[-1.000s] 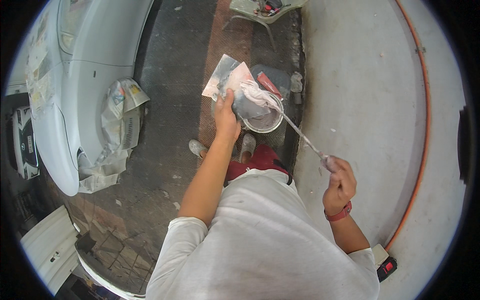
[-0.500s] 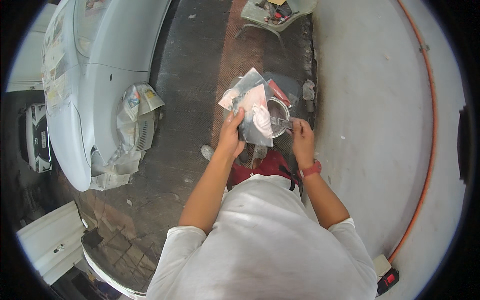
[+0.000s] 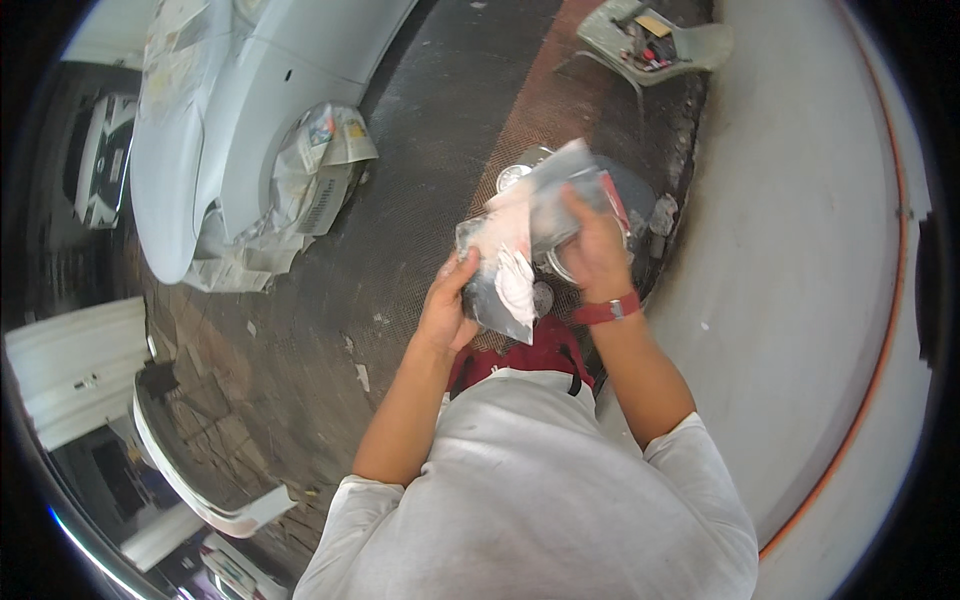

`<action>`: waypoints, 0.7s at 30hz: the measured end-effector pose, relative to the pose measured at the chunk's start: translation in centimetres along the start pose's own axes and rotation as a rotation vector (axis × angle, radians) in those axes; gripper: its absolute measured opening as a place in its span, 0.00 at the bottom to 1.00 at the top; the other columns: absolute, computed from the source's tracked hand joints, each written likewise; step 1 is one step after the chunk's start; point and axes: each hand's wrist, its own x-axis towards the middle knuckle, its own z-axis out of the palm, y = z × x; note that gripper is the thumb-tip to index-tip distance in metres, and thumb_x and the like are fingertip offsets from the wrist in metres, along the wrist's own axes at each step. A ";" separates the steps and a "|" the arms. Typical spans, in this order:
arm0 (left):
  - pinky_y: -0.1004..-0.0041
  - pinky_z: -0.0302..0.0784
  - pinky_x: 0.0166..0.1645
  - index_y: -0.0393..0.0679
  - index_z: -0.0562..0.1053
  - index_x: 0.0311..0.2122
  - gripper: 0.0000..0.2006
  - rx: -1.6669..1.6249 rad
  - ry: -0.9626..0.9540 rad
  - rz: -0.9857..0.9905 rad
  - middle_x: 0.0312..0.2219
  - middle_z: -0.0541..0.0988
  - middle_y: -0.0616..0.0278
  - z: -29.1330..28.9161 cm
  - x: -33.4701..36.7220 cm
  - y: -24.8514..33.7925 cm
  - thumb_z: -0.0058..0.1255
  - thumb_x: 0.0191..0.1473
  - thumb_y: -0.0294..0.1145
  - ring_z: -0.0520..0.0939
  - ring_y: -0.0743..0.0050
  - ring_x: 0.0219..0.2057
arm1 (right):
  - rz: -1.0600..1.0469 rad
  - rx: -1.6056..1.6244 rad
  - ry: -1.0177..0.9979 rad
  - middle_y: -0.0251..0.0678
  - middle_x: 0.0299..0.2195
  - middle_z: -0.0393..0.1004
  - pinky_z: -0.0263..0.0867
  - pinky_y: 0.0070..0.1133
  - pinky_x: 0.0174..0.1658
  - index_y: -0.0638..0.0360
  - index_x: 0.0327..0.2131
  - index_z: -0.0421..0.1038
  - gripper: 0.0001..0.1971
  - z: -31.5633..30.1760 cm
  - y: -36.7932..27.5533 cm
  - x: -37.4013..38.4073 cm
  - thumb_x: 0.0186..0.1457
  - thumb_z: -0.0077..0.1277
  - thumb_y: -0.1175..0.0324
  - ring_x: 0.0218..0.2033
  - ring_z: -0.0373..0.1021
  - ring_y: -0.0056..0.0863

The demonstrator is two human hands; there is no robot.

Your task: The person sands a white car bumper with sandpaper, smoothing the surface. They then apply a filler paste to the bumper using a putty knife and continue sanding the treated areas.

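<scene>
My left hand [image 3: 449, 303] is closed on the edge of a flat grey mixing plate [image 3: 484, 303]. Pale pink putty is smeared over its upper part, and a thick whitish blob of putty [image 3: 514, 284] lies near the middle. My right hand [image 3: 598, 250] grips a second flat grey plate [image 3: 562, 172], blurred by motion, whose pinkish lower end overlaps the first. Whether the two touch, I cannot tell. Beneath my right hand shows part of a round can's rim [image 3: 560, 266]. A red item [image 3: 614, 200] lies beside it, mostly covered.
On the left stands a pale grey car body [image 3: 250, 110] with newspaper masking [image 3: 312, 180] around its wheel. A light wall [image 3: 790, 250] runs along the right. Ahead is a plastic chair [image 3: 700, 45] holding tools. A loose curved panel [image 3: 190, 475] lies at lower left.
My right hand has left the can, where it held a scraper, and moved up to the second plate. My left hand's plate has shifted slightly down. The view has turned.
</scene>
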 end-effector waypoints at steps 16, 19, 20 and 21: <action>0.67 0.70 0.61 0.38 0.69 0.61 0.23 0.519 0.707 0.672 0.53 0.79 0.55 -12.9 -20.0 6.3 0.46 0.72 0.46 0.77 0.70 0.53 | -0.824 -1.925 -1.330 0.42 0.61 0.68 0.45 0.61 0.69 0.36 0.60 0.74 0.33 20.2 9.4 -17.5 0.51 0.47 0.81 0.66 0.60 0.53; 0.66 0.72 0.60 0.39 0.68 0.61 0.22 -0.114 0.785 0.924 0.54 0.78 0.56 -18.1 -24.9 5.8 0.47 0.71 0.43 0.78 0.70 0.53 | -0.885 -1.978 -1.504 0.42 0.62 0.67 0.42 0.63 0.69 0.37 0.59 0.75 0.33 24.0 12.4 -21.9 0.50 0.49 0.81 0.67 0.58 0.54; 0.66 0.72 0.59 0.39 0.67 0.61 0.21 -0.148 0.780 0.941 0.54 0.78 0.57 -19.2 -26.5 5.8 0.47 0.71 0.41 0.78 0.70 0.53 | -0.945 -1.935 -1.542 0.43 0.63 0.66 0.41 0.65 0.68 0.38 0.58 0.75 0.33 25.2 12.7 -23.3 0.49 0.51 0.81 0.68 0.57 0.56; 0.66 0.73 0.59 0.39 0.67 0.61 0.21 -0.181 0.772 0.954 0.54 0.77 0.57 -19.9 -27.9 5.8 0.47 0.71 0.40 0.78 0.71 0.53 | -0.997 -1.893 -1.576 0.43 0.63 0.66 0.39 0.68 0.67 0.39 0.58 0.76 0.32 26.2 12.8 -24.5 0.48 0.54 0.81 0.68 0.56 0.57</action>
